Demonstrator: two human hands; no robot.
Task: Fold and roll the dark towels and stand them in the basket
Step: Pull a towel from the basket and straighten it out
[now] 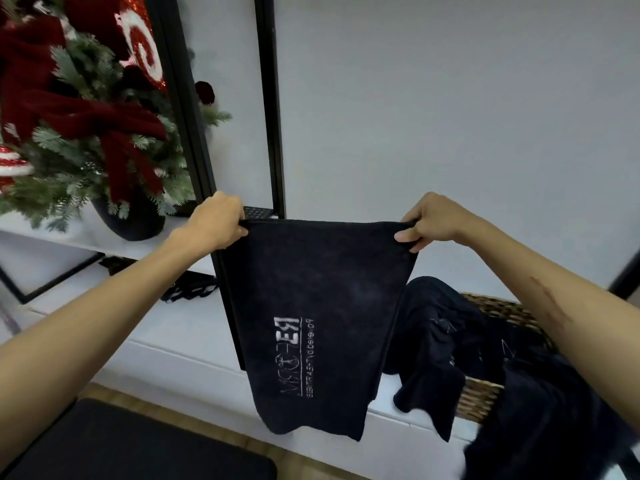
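both hands, left hand (220, 221) and right hand (427, 221), pinch the dark towel's (311, 306) top corners, letting it hang between them.

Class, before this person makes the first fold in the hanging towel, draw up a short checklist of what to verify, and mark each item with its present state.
1. Left hand pinches a top corner of the dark logo-printed towel: ok.
2. Right hand pinches the other corner: ok.
3. Top edge taut and level: ok.
4. Towel hangs flat, without twists: ok.
5. Woven wicker basket has room for rolls: not ok, loose dark towels spill over it.
6. White ledge free for folding: cannot tell.
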